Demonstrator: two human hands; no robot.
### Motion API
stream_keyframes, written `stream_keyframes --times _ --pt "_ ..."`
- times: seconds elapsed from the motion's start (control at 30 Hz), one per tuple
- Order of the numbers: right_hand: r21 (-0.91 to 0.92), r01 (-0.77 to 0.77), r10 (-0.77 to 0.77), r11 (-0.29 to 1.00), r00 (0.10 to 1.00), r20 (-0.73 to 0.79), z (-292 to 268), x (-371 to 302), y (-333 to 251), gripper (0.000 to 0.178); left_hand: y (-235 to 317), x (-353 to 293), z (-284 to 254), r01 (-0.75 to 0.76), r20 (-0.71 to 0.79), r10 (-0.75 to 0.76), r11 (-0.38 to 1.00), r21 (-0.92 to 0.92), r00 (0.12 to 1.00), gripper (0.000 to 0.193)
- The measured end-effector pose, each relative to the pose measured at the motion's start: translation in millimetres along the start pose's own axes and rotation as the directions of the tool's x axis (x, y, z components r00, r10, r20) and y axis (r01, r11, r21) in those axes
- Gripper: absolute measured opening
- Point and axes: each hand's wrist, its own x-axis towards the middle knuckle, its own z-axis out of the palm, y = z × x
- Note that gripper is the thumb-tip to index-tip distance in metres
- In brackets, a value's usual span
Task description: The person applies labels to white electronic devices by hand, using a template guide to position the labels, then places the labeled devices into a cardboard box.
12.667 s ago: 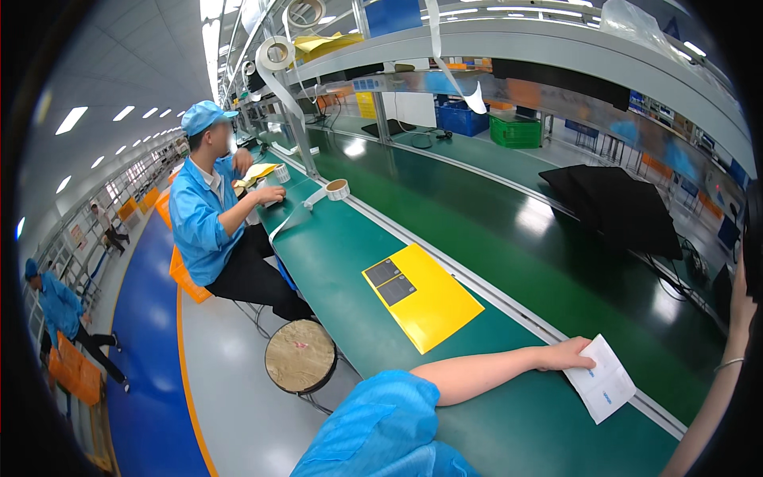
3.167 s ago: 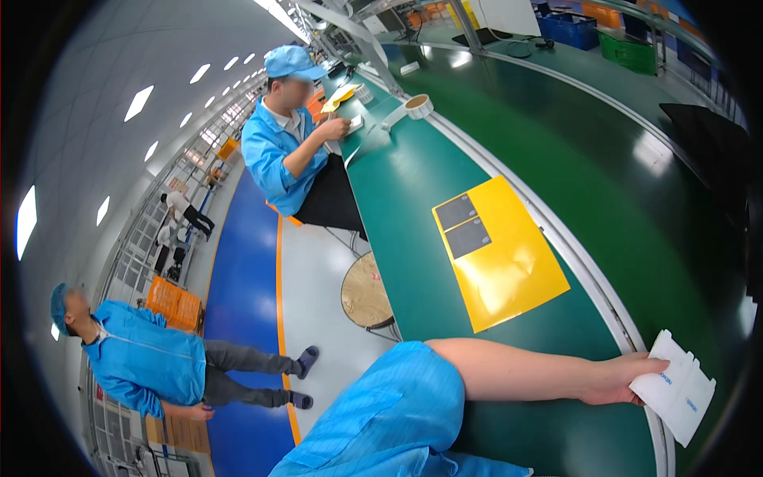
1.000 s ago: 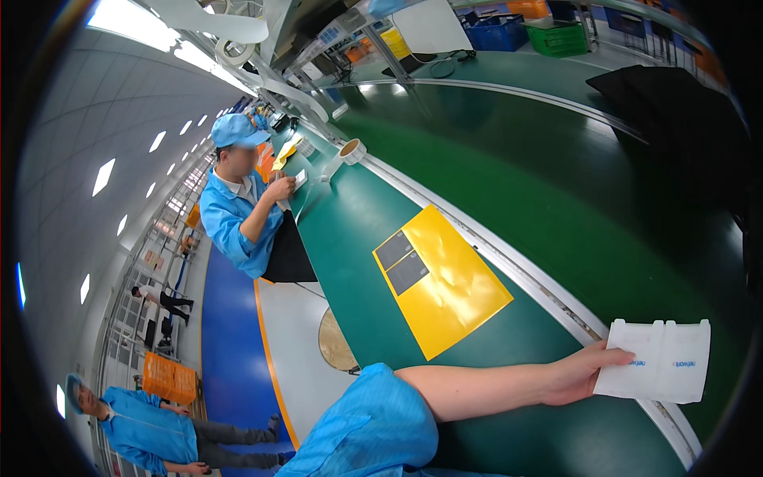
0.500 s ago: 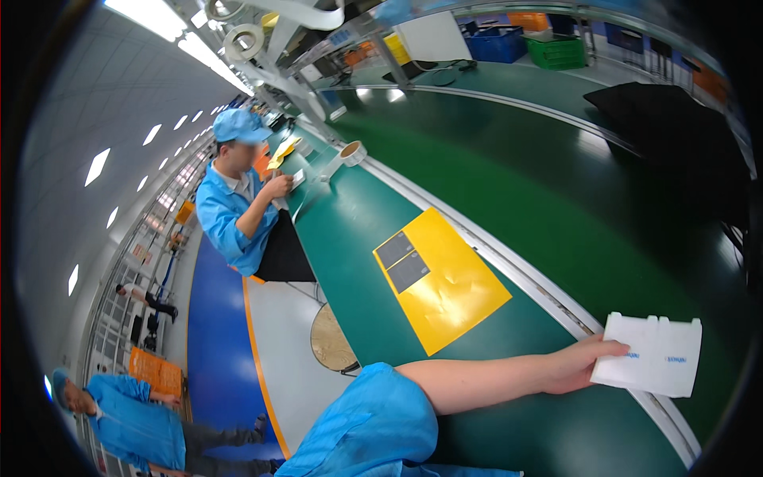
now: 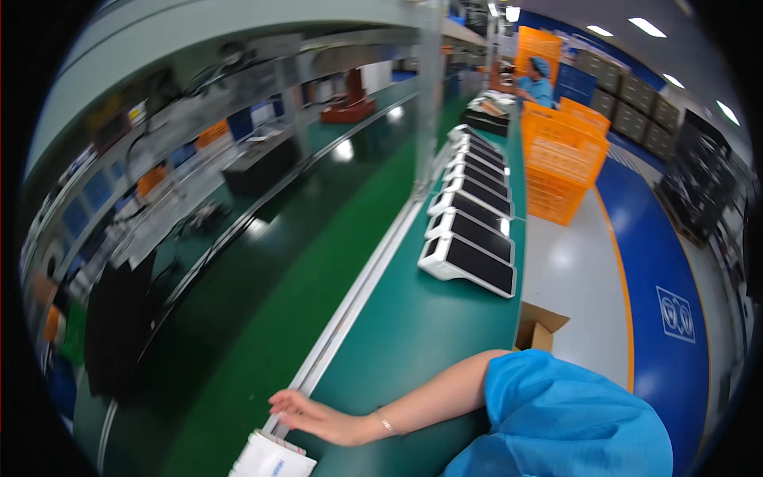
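My right hand (image 5: 311,415), with a band at the wrist, reaches leftward over the bench's metal rail. Its fingers are loosely spread and nothing shows in them. Just below it, a white flat packet (image 5: 270,459) with blue print is cut off by the lower picture edge. What supports the packet is out of view, as is my left hand. Farther along the green bench (image 5: 389,342) stands a row of several white devices with black screens (image 5: 479,262), tilted back and set close together.
Left of the rail (image 5: 350,298) runs a wide green belt (image 5: 262,334). A black draped thing (image 5: 119,326) stands beyond it. Orange crates (image 5: 563,151) and an open cardboard box (image 5: 542,326) are right of the bench. A co-worker (image 5: 538,83) is at the far end.
The view has swung from left to right. The arm holding the white packet has left the picture, and my right arm has come in. The yellow sheet is out of view; the device row shows now.
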Motion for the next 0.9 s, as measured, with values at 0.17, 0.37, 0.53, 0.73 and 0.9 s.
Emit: stream_keyframes --times 0.17,0.37,0.53,0.73,0.9 --pt "-0.195 -0.023 0.060 0.981 0.981 0.186 -6 -10 -6 0.053 -31 18 -10 -0.156 0.191 0.106 0.951 0.269 0.976 0.044" --pt "-0.350 0.044 0.020 0.936 0.984 0.176 3 -12 -21 0.064 -34 19 -16 -0.162 0.202 0.117 0.961 0.222 0.972 0.045" --pt "-0.557 0.120 -0.010 0.822 0.980 0.197 0 -8 -12 0.048 -34 20 -15 -0.183 0.229 0.117 0.940 0.289 0.966 0.050" --pt "-0.518 0.136 -0.071 0.845 0.987 0.142 -2 -4 -3 0.046 9 -5 33 -0.294 0.281 0.239 0.940 0.174 0.929 0.065" --pt "-0.638 0.112 -0.004 0.762 0.986 0.168 -2 -6 6 0.057 16 2 24 -0.176 0.372 0.132 0.981 0.087 0.919 0.077"
